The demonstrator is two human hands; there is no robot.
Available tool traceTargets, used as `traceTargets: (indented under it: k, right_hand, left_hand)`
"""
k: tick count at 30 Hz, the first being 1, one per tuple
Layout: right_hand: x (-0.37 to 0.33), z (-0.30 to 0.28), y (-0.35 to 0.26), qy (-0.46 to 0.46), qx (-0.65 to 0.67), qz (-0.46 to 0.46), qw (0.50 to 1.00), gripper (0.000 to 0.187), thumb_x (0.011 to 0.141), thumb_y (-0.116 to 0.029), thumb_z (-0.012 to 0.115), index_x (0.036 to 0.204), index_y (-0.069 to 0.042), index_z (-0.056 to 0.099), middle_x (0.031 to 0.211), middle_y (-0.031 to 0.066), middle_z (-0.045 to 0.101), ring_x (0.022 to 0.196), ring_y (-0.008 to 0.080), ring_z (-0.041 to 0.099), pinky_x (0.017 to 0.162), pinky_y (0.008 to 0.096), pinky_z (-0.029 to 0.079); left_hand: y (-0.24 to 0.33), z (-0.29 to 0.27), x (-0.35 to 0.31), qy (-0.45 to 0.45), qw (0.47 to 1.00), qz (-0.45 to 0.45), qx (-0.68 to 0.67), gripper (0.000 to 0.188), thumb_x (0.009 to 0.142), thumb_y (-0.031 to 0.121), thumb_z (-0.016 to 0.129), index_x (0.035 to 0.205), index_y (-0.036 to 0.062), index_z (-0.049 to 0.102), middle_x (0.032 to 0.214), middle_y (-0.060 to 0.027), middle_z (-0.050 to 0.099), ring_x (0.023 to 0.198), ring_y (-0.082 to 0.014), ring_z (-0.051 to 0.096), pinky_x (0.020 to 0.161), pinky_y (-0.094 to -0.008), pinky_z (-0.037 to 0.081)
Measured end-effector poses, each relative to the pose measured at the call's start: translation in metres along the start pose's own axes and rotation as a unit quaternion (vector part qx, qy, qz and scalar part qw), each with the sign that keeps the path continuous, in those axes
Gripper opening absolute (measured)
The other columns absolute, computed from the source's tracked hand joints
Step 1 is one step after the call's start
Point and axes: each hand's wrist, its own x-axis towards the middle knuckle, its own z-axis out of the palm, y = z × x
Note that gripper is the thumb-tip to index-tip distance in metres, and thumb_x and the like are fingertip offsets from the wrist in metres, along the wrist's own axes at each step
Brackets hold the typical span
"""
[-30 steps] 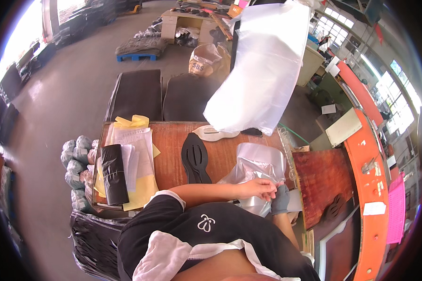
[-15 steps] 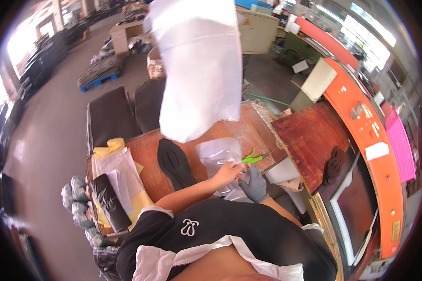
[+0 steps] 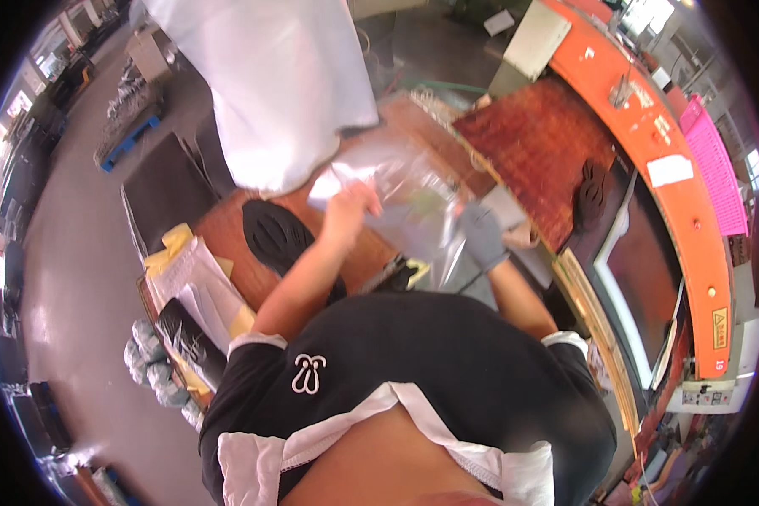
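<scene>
A clear plastic bag is spread between my hands above the wooden table. Bare and slightly blurred, my left hand is closed on the bag's left side. My right hand, in a grey glove, pinches its right side. Something green shows faintly through the film. Just left of my left forearm, a black sole-shaped piece with slots lies on the table, partly covered by the arm. A large whitish translucent plastic sheet or bag hangs in front, its lower end close to the table.
At left are papers, a black plastic-wrapped roll and several wrapped bundles. An orange machine frame curves along the right, beside a reddish-brown board and another dark slotted piece. A pink basket stands beyond it.
My hands have moved apart, stretching the clear bag wider and higher over the table. The bag now covers the green-handled tool. The view has shifted, and the hanging sheet appears farther left.
</scene>
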Motion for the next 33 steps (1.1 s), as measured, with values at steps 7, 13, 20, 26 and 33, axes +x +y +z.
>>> traceTargets:
  k: [7, 13, 20, 26, 33]
  right_hand:
    - [0.003, 0.001, -0.034, -0.016, 0.086, 0.006, 0.996, 0.025, 0.090, -0.027, 0.054, 0.086, -0.004, 0.059, 0.070, 0.0083, 0.056, 0.062, 0.0185, 0.052, 0.060, 0.0315, 0.043]
    - [-0.010, 0.028, -0.048, -0.038, -0.131, -0.161, 0.977, 0.019, 0.088, -0.023, 0.057, 0.081, -0.006, 0.056, 0.071, 0.0147, 0.054, 0.065, 0.0332, 0.055, 0.056, 0.0384, 0.043]
    - [-0.016, 0.026, -0.042, -0.038, 0.002, -0.021, 0.999, 0.014, 0.082, -0.015, 0.065, 0.089, -0.005, 0.059, 0.073, 0.0058, 0.059, 0.063, 0.0151, 0.054, 0.060, 0.0279, 0.043]
    - [-0.008, 0.031, -0.030, -0.149, 0.356, 0.242, 0.890, 0.016, 0.086, -0.019, 0.062, 0.088, -0.003, 0.059, 0.083, 0.0046, 0.060, 0.075, 0.0137, 0.054, 0.070, 0.0253, 0.044]
    - [0.022, 0.019, 0.012, 0.067, 0.604, 0.288, 0.740, 0.009, 0.087, -0.012, 0.052, 0.086, -0.006, 0.058, 0.083, 0.0068, 0.060, 0.079, 0.0189, 0.059, 0.068, 0.0347, 0.049]
  left_hand:
    - [0.013, 0.028, -0.003, -0.100, 0.987, -0.120, 0.043, 0.027, 0.092, 0.027, 0.056, 0.090, -0.0004, 0.059, 0.071, -0.0030, 0.058, 0.066, -0.0100, 0.054, 0.066, -0.0242, 0.044]
    - [-0.003, 0.039, -0.007, -0.185, 0.979, -0.084, 0.033, 0.022, 0.089, 0.021, 0.058, 0.094, -0.0007, 0.058, 0.084, -0.0075, 0.064, 0.070, -0.0122, 0.058, 0.068, -0.0271, 0.047]
    - [-0.023, 0.031, -0.016, -0.129, 0.979, -0.144, 0.060, 0.015, 0.090, 0.014, 0.056, 0.086, -0.0003, 0.058, 0.076, -0.0027, 0.059, 0.071, -0.0087, 0.053, 0.068, -0.0239, 0.044]
    - [-0.017, 0.025, -0.021, -0.171, 0.969, -0.041, 0.172, 0.011, 0.088, 0.011, 0.057, 0.085, -0.0002, 0.057, 0.074, -0.0019, 0.057, 0.071, -0.0095, 0.052, 0.068, -0.0245, 0.043]
    - [-0.026, 0.001, -0.041, -0.099, 0.963, 0.000, 0.249, 0.009, 0.086, 0.009, 0.058, 0.084, -0.0002, 0.058, 0.070, -0.0033, 0.055, 0.067, -0.0105, 0.051, 0.064, -0.0251, 0.043]
